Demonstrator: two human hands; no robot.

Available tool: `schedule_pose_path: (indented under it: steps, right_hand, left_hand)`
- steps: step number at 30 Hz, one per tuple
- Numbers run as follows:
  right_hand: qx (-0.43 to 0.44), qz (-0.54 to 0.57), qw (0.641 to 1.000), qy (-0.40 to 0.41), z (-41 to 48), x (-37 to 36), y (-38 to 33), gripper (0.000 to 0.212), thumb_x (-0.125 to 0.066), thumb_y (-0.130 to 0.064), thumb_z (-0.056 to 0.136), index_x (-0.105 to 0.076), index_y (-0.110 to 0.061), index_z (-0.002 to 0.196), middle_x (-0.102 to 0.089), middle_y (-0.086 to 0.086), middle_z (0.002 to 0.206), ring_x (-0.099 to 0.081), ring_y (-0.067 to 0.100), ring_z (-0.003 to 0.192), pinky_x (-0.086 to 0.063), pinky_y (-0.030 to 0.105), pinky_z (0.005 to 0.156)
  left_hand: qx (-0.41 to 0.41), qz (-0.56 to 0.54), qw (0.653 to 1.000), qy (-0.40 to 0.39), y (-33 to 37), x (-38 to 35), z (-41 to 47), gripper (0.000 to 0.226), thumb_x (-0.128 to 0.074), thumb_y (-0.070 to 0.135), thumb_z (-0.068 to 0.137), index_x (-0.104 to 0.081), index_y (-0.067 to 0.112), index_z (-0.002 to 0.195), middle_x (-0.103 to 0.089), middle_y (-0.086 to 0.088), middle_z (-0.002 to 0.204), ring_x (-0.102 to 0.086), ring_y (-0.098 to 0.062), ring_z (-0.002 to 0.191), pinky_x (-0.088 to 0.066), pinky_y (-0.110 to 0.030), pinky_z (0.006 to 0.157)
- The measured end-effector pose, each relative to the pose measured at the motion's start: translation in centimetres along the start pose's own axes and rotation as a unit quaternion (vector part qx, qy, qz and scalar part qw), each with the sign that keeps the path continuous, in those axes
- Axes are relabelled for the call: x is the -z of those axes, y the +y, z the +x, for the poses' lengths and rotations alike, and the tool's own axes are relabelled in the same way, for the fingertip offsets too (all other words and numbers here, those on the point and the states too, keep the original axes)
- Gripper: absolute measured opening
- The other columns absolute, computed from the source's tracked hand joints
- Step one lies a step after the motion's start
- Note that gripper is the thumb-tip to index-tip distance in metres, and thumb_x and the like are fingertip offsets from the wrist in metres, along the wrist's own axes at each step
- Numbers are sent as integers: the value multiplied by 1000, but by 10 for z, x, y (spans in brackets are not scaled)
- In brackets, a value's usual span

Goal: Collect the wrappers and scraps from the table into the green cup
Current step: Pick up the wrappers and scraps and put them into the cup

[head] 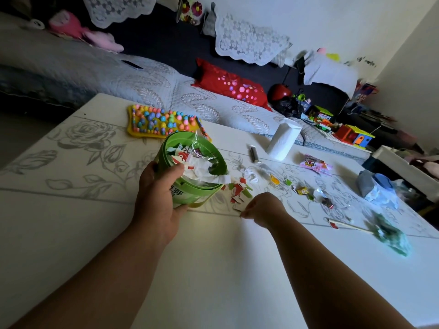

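The green cup (190, 148) stands tilted on the white table (95, 233), holding white, red and clear wrappers. My left hand (159, 193) grips its near wall. Just right of the cup lies a heap of red, white and green paper scraps (240, 189). My right hand (261, 207) rests at the heap's near edge with its fingers curled and pinched on a scrap (237, 207). Further right lie a yellow candy wrapper (303, 191), a crumpled clear wrapper (320, 197), a pink snack packet (314, 163) and a green plastic wrapper (392, 236).
A yellow tray of coloured beads (156, 122) lies behind the cup. A paper towel roll (283, 138), a small dark tube (253, 153), a thin stick (349, 225) and a grey-blue bundle (375, 184) also sit on the table. A sofa with a red cushion (230, 85) lies beyond.
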State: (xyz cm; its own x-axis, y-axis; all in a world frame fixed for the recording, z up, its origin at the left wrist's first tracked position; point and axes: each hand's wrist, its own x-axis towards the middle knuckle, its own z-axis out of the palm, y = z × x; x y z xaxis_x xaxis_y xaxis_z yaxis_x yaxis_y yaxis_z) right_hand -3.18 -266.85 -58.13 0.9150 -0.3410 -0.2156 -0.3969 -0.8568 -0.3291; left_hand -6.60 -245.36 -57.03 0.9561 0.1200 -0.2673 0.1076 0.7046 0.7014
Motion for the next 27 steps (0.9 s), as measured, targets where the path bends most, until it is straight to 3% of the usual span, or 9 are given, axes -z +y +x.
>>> schedule_pose_path:
  steps: [4,6,8,10,13,18,21,24,27]
  right_hand:
    - [-13,73,997,4,-10,1,4,14,-78,-16,69,-74,-6,79,-69,9,74,-64,22,72,-53,29,68]
    - [-30,166,986,9,-19,4,8,8,-76,-7,64,-69,-9,62,-69,13,70,-60,22,62,-52,34,62]
    - [-27,299,954,21,-28,13,5,22,-73,0,65,-61,-12,50,-67,12,62,-51,20,52,-43,31,54]
    - [15,405,914,21,-38,30,-10,23,-70,5,69,-60,-8,53,-65,11,59,-43,17,48,-37,24,49]
    - [96,466,879,3,-58,60,-52,21,-70,5,73,-57,-8,62,-59,9,57,-41,16,48,-36,22,49]
    - [209,338,917,-26,-75,69,-116,20,-75,-2,74,-59,-13,68,-60,6,63,-52,13,50,-48,22,51]
    - [232,201,952,-23,-78,63,-139,14,-78,-9,72,-67,-15,81,-66,9,79,-59,20,64,-60,37,67]
    - [240,112,964,-8,-73,63,-147,27,-78,-16,72,-72,-14,98,-73,13,94,-67,25,75,-59,41,79]
    - [243,114,962,50,-61,73,-136,25,-72,-16,75,-71,3,90,-71,25,92,-61,21,70,-53,39,71]
  left_hand:
    - [2,7,1000,0,0,1,-2,45,-65,20,90,-58,31,133,-68,3,128,-64,-26,117,-54,-50,91]
    - [1,6,1000,2,1,1,-2,45,-66,20,89,-59,31,132,-68,3,128,-64,-26,117,-54,-50,91]
    - [-2,5,1000,1,2,3,-3,45,-66,19,89,-59,30,132,-68,3,129,-63,-26,118,-53,-52,94]
    - [-7,7,1000,4,3,3,-3,45,-65,20,89,-58,31,132,-67,3,130,-63,-26,118,-53,-50,92]
    - [-3,6,1000,11,3,4,-3,44,-66,20,89,-58,32,130,-67,4,127,-63,-24,116,-52,-45,87]
    - [-7,14,1000,11,2,3,-3,44,-67,22,86,-59,31,129,-69,1,126,-65,-27,115,-51,-42,83]
    - [-6,10,1000,5,3,2,-5,50,-70,24,81,-58,32,130,-69,2,127,-65,-27,115,-49,-40,79]
    - [-5,6,1000,12,3,3,-4,47,-68,22,85,-58,33,130,-68,2,127,-64,-26,114,-50,-43,84]
    - [-3,0,1000,10,4,5,-2,45,-67,20,87,-59,33,130,-68,3,126,-64,-26,115,-50,-46,87]
